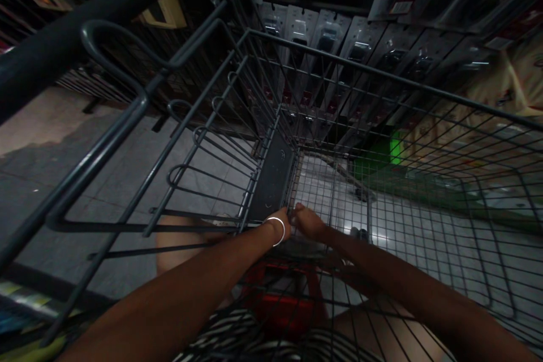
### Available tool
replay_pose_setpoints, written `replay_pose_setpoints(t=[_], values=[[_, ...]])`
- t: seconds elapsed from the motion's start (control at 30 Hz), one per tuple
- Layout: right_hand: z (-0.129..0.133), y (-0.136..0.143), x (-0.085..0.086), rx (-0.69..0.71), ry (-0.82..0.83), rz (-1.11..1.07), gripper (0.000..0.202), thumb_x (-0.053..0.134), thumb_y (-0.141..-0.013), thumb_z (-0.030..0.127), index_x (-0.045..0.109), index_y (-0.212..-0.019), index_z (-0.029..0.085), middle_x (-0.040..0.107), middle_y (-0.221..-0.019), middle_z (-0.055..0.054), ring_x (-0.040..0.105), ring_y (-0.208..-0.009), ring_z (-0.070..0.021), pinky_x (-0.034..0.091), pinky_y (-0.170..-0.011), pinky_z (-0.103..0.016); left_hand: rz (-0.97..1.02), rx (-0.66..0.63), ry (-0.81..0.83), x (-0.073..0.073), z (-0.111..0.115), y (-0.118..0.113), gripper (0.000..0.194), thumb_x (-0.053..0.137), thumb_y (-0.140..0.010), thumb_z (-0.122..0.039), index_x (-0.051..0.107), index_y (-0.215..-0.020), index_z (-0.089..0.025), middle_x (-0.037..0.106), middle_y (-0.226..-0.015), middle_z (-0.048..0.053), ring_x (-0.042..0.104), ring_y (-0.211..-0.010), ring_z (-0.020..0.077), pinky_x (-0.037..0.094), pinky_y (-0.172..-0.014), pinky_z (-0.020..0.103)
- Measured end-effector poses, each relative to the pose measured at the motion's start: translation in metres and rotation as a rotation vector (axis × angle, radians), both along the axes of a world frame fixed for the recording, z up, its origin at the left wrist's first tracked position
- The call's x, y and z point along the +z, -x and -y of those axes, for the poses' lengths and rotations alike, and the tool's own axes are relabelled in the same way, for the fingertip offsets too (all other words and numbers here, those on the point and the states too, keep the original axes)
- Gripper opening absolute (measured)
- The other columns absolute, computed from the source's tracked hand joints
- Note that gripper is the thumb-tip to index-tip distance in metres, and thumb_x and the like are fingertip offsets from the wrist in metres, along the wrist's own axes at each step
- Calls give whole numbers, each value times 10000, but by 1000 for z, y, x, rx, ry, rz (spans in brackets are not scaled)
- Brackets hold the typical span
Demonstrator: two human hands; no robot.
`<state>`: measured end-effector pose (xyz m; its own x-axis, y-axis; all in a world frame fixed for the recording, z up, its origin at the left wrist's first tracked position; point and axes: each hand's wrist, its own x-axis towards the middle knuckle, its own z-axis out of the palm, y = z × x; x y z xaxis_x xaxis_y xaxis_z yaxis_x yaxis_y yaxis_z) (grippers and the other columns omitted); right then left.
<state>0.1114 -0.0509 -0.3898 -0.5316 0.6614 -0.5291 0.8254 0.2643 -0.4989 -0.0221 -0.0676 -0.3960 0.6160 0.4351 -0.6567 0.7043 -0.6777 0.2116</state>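
A dark wire shopping cart (356,68) fills the view, and both forearms reach down into it. Near the middle, my left hand (282,223), with a light ring-shaped band at the wrist, is closed beside the lower edge of the cart's dark plastic flap (274,172). Just to its right, my right hand (306,220) has its fingers curled in, close to the wire mesh. The two hands nearly touch. Whatever lies between or inside the fingers is too small and dark to make out.
A red object (288,300) lies below the hands, behind the wires. The cart's thick handle (85,28) crosses the upper left. Shelves with hanging blister packs (326,34) stand beyond the cart. Grey floor (190,153) shows through the wires.
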Motion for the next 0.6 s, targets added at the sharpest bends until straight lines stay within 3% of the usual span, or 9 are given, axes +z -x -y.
replay_pose_setpoints(t=[0.07,0.13,0.43,0.53,0.6], values=[[-19,-8,2,-65,-58,59,352,332,-847,74,593,-1067,156,557,-1149,-119,545,-1012,-172,382,-855,-246,-46,-111,-6,6,-1,-2,143,647,-657,-84,713,-735,-184,683,-798,96,580,-888,253,265,-887,404],[-27,-16,0,-103,-67,115,367,305,-841,46,573,-1081,116,517,-1171,-147,551,-1000,-177,385,-856,-257,-53,-138,-11,10,-2,-2,132,643,-660,-88,712,-732,-175,684,-807,100,582,-895,261,267,-886,406],[7,-15,-14,-38,29,166,412,325,-788,-3,569,-1085,148,513,-1172,-142,599,-890,-175,423,-766,-279,30,-19,-4,6,-1,2,181,632,-634,-52,711,-747,-170,688,-855,93,573,-921,245,265,-879,356],[11,-16,-13,-70,37,151,433,320,-788,7,573,-1080,203,524,-1196,-132,590,-914,-184,417,-789,-307,-8,23,13,11,-1,0,229,635,-628,-51,714,-781,-202,690,-871,68,566,-934,239,259,-893,348],[14,-18,-11,-82,68,126,428,343,-793,29,580,-1062,262,543,-1195,-116,574,-958,-192,404,-822,-324,-49,-18,18,16,-3,-2,240,630,-631,-50,713,-795,-204,690,-869,63,567,-923,236,255,-896,351]])
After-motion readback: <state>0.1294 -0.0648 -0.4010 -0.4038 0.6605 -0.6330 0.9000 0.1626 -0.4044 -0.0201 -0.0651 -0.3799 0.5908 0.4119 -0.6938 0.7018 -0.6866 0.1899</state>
